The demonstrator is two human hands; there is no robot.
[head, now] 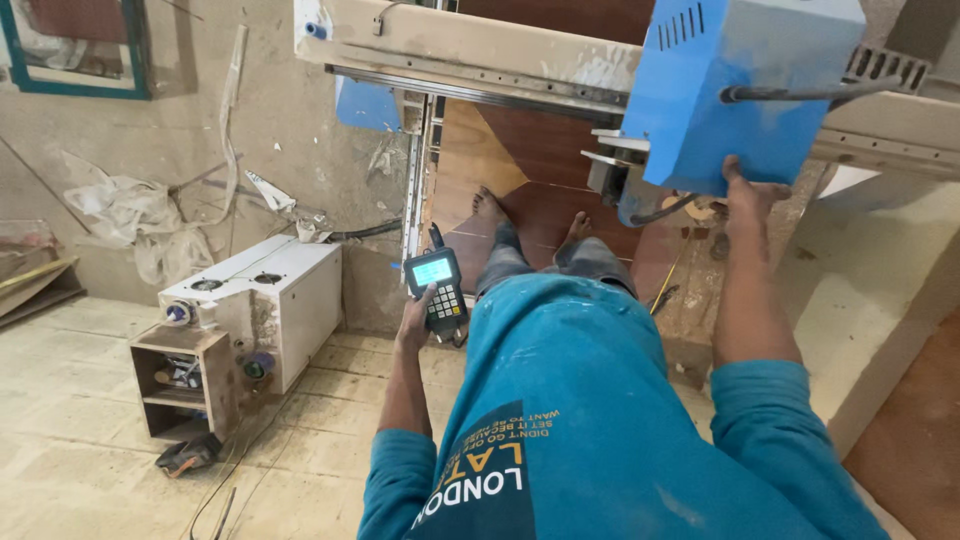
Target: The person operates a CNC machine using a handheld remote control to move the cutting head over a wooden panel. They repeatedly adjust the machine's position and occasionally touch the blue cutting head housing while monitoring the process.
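The left hand (414,318) is curling its fingers around a black handheld controller with a lit blue-green screen and grey keypad (438,288), thumb resting on the keys. The right hand (748,200) is pressing against the underside of a blue sheet-metal machine housing (740,90); whether its fingers are gripping an edge is hard to tell. Keeping that hand clear of the spindle below while keying looks prudent. A white boxy metal cabinet (290,290) is standing left on the dusty floor; no readable signs are showing nearby.
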